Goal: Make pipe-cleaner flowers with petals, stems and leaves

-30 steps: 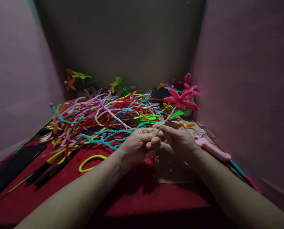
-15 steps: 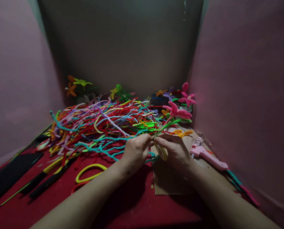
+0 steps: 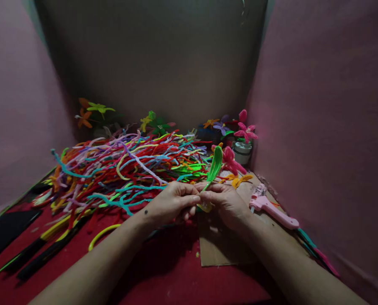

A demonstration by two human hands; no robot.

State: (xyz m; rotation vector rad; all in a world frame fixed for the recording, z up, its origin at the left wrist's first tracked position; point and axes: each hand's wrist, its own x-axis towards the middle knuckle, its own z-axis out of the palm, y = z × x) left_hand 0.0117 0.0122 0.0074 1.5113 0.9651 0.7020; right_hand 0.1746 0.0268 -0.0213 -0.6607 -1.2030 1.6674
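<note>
While the green leaf (image 3: pixel 215 164) is being held almost upright above the fingers, the pink flower (image 3: pixel 232 160) is being shown just behind it and to the right, tipped sideways. The green stem (image 3: pixel 207 185) is being gripped low down by the right hand (image 3: pixel 229 203), whose thumb and fingers are being kept closed around it. The left hand (image 3: pixel 171 201) is being brought up against the right, thumb and forefinger pinched together beside the stem; whether anything is being pinched there cannot be told. A small yellowish roll (image 3: pixel 204 206), possibly tape, is being partly hidden beneath the right fingers.

A turn of the piece is being seen: the leaf, which was being slanted under the petals, is now being presented in front of them, so that its base is being exposed towards the fingertips, and the flower is being left partly covered.

The work is being carried out above a piece of cardboard (image 3: pixel 214 250) on the red tabletop (image 3: pixel 176 279). Beyond the left hand, a loose pile of fuzzy coloured stems (image 3: pixel 144 156) is being spread. To the right, a pink glue gun (image 3: pixel 278 212) is being left lying, and a yellow loop handle (image 3: pixel 103 233) is being partly covered by the left forearm.
</note>
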